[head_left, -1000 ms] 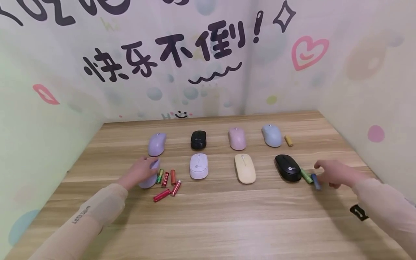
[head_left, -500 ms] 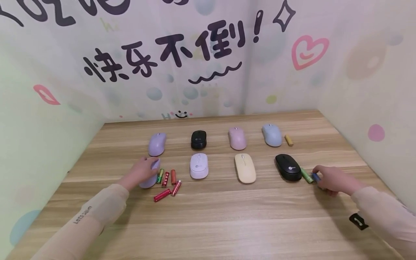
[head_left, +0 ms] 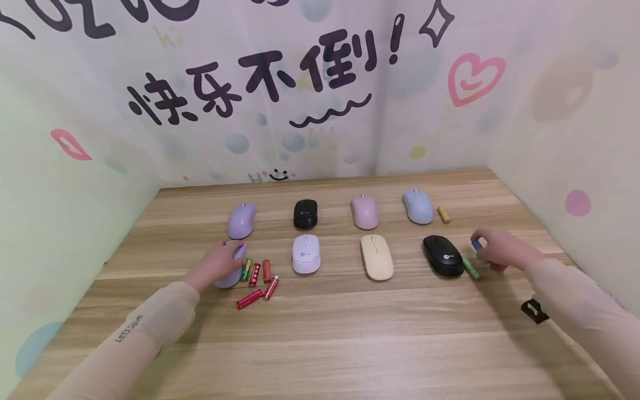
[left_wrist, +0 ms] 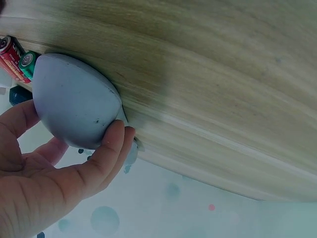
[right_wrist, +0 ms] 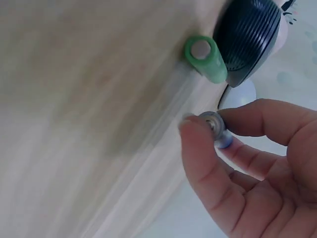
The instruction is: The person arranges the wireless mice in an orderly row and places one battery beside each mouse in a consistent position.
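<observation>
Blue cylindrical battery [head_left: 476,245] pinched between right fingers [right_wrist: 260,116]; left fingers [left_wrist: 106,151] curled round smooth, domed lavender mouse [left_wrist: 74,99]; wood-grain tabletop [head_left: 350,328].

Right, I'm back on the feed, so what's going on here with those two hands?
A person is working at a table with both hands. The left hand grips the lilac mouse at the left end of the front row, with five batteries lying beside it. The right hand pinches a blue battery, apparently off the table. A green battery lies beside the black mouse at that row's right end, and a yellow battery by the light blue mouse behind.
</observation>
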`<state>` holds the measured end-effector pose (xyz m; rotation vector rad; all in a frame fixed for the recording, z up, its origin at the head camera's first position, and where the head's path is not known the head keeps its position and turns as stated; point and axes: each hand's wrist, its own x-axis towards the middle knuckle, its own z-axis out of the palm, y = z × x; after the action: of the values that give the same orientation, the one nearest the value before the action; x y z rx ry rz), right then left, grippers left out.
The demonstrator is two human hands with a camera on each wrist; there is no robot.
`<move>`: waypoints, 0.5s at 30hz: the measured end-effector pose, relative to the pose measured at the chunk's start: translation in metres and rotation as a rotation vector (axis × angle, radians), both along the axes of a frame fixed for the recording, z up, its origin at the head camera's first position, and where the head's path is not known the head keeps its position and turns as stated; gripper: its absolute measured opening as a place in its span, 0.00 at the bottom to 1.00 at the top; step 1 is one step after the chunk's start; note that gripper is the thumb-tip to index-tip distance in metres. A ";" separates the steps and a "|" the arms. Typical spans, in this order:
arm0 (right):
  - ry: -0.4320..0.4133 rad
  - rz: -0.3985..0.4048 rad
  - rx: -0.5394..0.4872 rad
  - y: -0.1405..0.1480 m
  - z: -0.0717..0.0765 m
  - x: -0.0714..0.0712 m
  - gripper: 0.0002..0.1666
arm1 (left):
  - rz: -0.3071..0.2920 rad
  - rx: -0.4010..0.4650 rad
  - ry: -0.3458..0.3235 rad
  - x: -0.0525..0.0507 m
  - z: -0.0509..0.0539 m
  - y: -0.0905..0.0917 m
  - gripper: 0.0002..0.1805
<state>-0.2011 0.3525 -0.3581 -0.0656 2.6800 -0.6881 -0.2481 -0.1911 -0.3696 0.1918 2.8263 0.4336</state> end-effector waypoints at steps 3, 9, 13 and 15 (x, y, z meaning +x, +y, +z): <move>-0.020 0.001 -0.023 -0.003 0.000 -0.011 0.27 | -0.002 0.001 -0.003 -0.001 -0.001 0.001 0.29; -0.054 0.033 -0.010 -0.010 -0.003 -0.022 0.25 | 0.007 -0.005 -0.002 -0.001 -0.003 0.001 0.29; -0.058 0.048 0.016 -0.013 -0.005 -0.025 0.25 | 0.022 -0.007 -0.011 -0.001 -0.002 0.000 0.29; -0.059 0.058 0.029 -0.013 -0.008 -0.026 0.25 | 0.027 -0.009 -0.014 -0.001 -0.001 0.000 0.29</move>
<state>-0.2276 0.3390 -0.3656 -0.1135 2.6204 -0.6234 -0.2492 -0.1914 -0.3711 0.1480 2.8193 0.4257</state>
